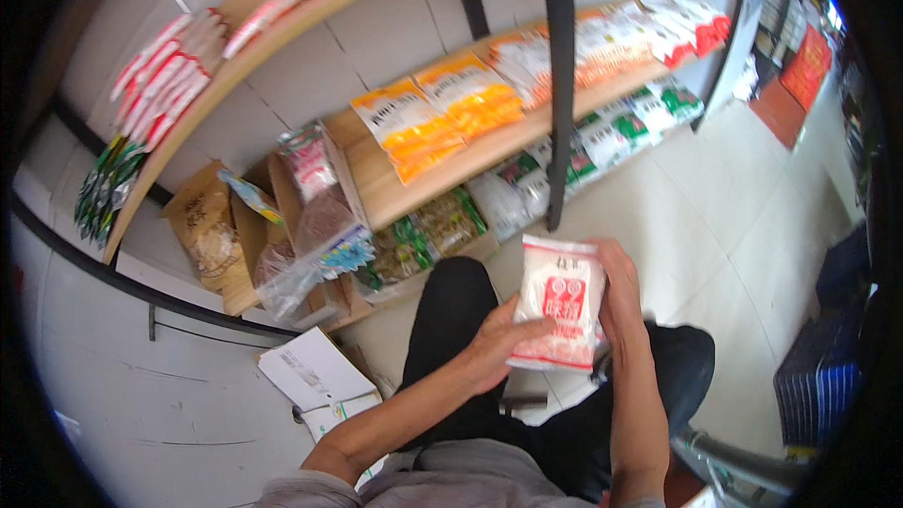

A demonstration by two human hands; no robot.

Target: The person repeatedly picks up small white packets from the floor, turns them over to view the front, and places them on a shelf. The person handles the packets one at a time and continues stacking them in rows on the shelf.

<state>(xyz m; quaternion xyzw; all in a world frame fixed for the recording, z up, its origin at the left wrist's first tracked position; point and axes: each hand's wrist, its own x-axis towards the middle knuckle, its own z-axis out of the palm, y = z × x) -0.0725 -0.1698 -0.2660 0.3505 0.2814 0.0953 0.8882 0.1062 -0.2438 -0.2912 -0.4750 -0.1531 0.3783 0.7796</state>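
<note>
Both my hands hold a white plastic food packet (562,275) with red print, upright above my knees. My left hand (497,342) grips its lower left side, thumb across the front. My right hand (619,282) closes round its upper right edge, with the fingers partly hidden behind it. Part of what may be another packet shows behind the lower right edge. In front stands a wooden shelf (381,190) with orange-and-white packets (469,95) lying on it.
White-and-green packets (614,130) lie on the low level. An open cardboard box (346,187) holds bags at the shelf's left end. A black upright post (562,85) stands ahead. White cartons (317,367) lie at left; a striped dark box (817,381) is at right.
</note>
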